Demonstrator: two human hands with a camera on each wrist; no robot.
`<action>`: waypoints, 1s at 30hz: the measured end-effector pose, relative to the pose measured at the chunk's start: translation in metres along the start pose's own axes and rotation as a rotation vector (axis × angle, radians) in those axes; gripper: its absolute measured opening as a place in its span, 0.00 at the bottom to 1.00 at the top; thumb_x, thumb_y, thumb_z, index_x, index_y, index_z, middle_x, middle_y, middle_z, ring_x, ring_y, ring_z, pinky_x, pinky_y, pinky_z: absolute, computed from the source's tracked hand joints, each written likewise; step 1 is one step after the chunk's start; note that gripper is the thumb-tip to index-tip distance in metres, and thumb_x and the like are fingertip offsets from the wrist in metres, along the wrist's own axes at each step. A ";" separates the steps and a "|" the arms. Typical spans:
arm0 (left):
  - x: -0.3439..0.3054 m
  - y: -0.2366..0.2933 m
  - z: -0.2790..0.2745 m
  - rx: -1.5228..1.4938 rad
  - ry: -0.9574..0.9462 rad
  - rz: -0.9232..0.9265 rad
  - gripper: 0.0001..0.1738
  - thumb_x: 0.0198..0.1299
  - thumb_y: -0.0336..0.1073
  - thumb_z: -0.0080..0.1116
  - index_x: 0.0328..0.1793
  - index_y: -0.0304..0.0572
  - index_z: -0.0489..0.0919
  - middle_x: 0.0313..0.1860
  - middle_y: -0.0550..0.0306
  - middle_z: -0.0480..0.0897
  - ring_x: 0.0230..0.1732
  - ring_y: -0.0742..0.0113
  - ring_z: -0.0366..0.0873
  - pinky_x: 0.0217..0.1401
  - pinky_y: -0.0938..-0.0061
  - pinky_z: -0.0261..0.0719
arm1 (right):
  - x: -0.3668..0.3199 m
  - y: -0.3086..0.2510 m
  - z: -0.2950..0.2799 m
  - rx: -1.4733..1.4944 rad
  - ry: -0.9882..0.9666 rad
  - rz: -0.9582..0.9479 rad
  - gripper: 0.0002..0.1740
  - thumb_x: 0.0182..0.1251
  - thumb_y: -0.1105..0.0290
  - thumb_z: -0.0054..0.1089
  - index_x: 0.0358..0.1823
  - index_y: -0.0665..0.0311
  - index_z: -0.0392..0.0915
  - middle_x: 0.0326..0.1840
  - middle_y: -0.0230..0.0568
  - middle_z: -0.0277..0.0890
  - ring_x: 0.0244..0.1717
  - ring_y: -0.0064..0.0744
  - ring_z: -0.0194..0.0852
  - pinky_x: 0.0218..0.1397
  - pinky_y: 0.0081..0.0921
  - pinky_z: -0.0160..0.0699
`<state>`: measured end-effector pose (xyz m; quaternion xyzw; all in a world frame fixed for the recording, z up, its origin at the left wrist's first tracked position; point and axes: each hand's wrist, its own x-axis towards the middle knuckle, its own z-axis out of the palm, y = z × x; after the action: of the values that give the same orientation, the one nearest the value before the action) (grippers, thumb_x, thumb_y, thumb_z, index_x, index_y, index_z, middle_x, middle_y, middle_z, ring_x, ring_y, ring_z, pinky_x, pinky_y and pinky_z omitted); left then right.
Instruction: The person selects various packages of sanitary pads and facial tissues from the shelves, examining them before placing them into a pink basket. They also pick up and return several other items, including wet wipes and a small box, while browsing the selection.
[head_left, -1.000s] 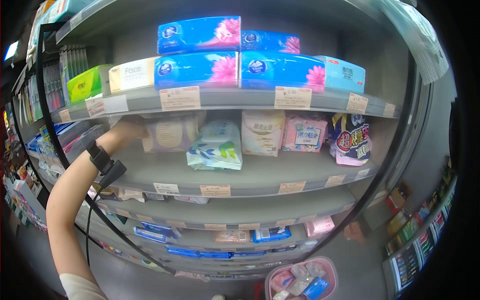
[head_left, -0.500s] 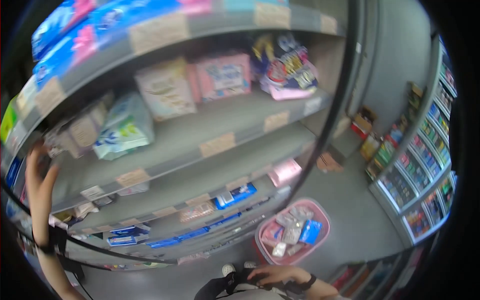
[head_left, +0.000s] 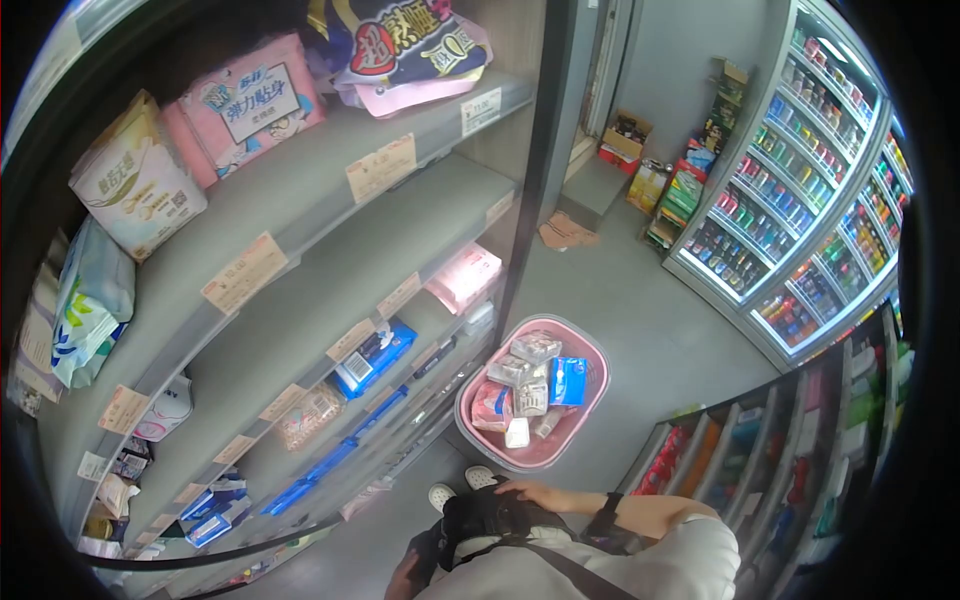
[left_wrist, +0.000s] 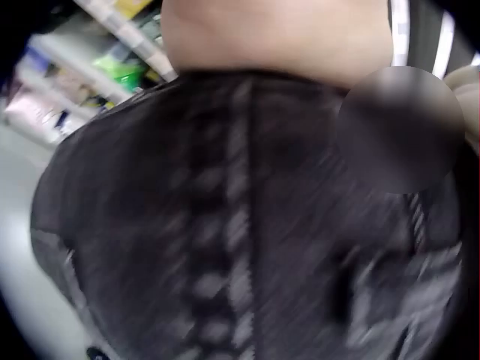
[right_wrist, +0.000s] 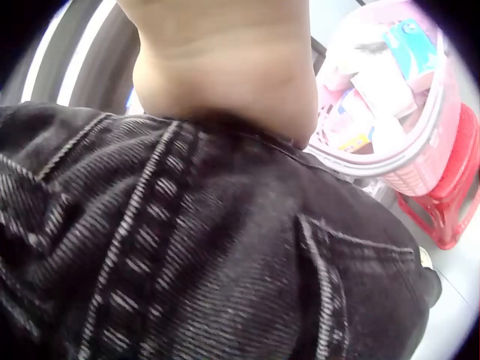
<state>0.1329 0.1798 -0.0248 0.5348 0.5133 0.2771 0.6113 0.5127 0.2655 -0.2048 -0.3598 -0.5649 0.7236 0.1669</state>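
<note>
Across the dark jeans (head_left: 475, 515), my right hand (head_left: 535, 495) rests with its fingers loosely extended in the head view. Its heel lies against the denim in the right wrist view, where the fingers are hidden. My left hand (left_wrist: 277, 37) lies at the jeans too, its heel at the top of the left wrist view and its fingers out of sight. Nearest in front stands a pink basket (head_left: 468, 440) on the floor, holding several wrapped packs, among them a blue pack (head_left: 568, 381) and a pink pack (head_left: 492, 406).
Shelves at the left carry a green-leaf wipes pack (head_left: 90, 305), a cream pack (head_left: 140, 190), a pink box (head_left: 250, 105) and a dark bag (head_left: 405, 50). A drinks fridge (head_left: 770, 190) stands at the back right. Another shelf rack (head_left: 750, 470) runs along the right. Boxes (head_left: 650, 185) line the far wall.
My left hand has come away from the upper shelf and down to the jeans. The head view has swung right and down toward the basket. My right hand stays on the jeans.
</note>
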 end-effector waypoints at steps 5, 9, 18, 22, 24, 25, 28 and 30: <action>0.003 -0.022 0.001 -0.037 -0.080 -0.066 0.27 0.68 0.36 0.57 0.72 0.40 0.70 0.74 0.46 0.67 0.77 0.53 0.61 0.76 0.60 0.59 | -0.013 0.013 0.005 0.041 0.145 0.065 0.26 0.75 0.66 0.37 0.72 0.56 0.66 0.76 0.42 0.60 0.77 0.36 0.52 0.78 0.35 0.49; 0.000 -0.043 0.009 -0.078 -0.128 -0.126 0.27 0.68 0.36 0.57 0.72 0.40 0.70 0.74 0.46 0.67 0.76 0.53 0.61 0.76 0.60 0.59 | -0.024 0.050 0.008 0.350 0.365 0.364 0.25 0.73 0.60 0.39 0.67 0.59 0.70 0.72 0.45 0.64 0.70 0.38 0.61 0.76 0.35 0.54; -0.019 -0.075 0.019 -0.150 -0.150 -0.248 0.26 0.68 0.36 0.57 0.72 0.40 0.70 0.74 0.46 0.67 0.76 0.54 0.62 0.76 0.60 0.60 | -0.001 0.001 0.011 0.794 0.458 1.010 0.25 0.73 0.53 0.34 0.46 0.64 0.78 0.41 0.45 0.84 0.37 0.41 0.81 0.49 0.43 0.79; -0.021 -0.083 0.017 -0.173 -0.143 -0.285 0.26 0.68 0.36 0.57 0.71 0.40 0.71 0.74 0.46 0.67 0.76 0.54 0.62 0.75 0.60 0.60 | 0.005 -0.013 0.010 0.647 0.462 1.020 0.22 0.73 0.56 0.37 0.46 0.65 0.76 0.43 0.43 0.82 0.40 0.37 0.80 0.51 0.38 0.80; -0.021 -0.087 0.016 -0.188 -0.136 -0.301 0.26 0.68 0.36 0.57 0.71 0.40 0.71 0.74 0.46 0.67 0.76 0.54 0.62 0.75 0.60 0.60 | 0.005 -0.026 0.008 0.636 0.412 1.014 0.22 0.72 0.54 0.39 0.47 0.64 0.76 0.45 0.46 0.81 0.41 0.39 0.80 0.50 0.39 0.79; -0.021 -0.088 0.015 -0.193 -0.132 -0.306 0.26 0.68 0.36 0.57 0.71 0.40 0.71 0.74 0.46 0.67 0.76 0.54 0.62 0.75 0.60 0.61 | 0.007 -0.030 0.006 0.631 0.367 1.006 0.23 0.72 0.53 0.40 0.48 0.63 0.77 0.48 0.49 0.81 0.43 0.40 0.79 0.50 0.41 0.79; -0.014 -0.089 0.008 -0.204 -0.102 -0.305 0.26 0.68 0.36 0.57 0.71 0.40 0.71 0.74 0.45 0.67 0.76 0.54 0.62 0.75 0.61 0.61 | 0.014 -0.022 -0.020 0.584 0.250 1.000 0.25 0.66 0.51 0.54 0.55 0.62 0.73 0.62 0.52 0.72 0.52 0.41 0.75 0.53 0.40 0.79; -0.002 -0.088 -0.003 -0.199 -0.053 -0.276 0.26 0.68 0.36 0.57 0.71 0.40 0.71 0.74 0.45 0.67 0.76 0.54 0.62 0.75 0.61 0.61 | 0.036 0.000 -0.056 0.476 0.245 0.925 0.28 0.61 0.52 0.61 0.58 0.61 0.71 0.65 0.50 0.69 0.55 0.42 0.73 0.54 0.40 0.78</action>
<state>0.1112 0.1546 -0.1060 0.4033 0.5356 0.2254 0.7069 0.5276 0.3282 -0.2228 -0.6054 -0.1440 0.7823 -0.0275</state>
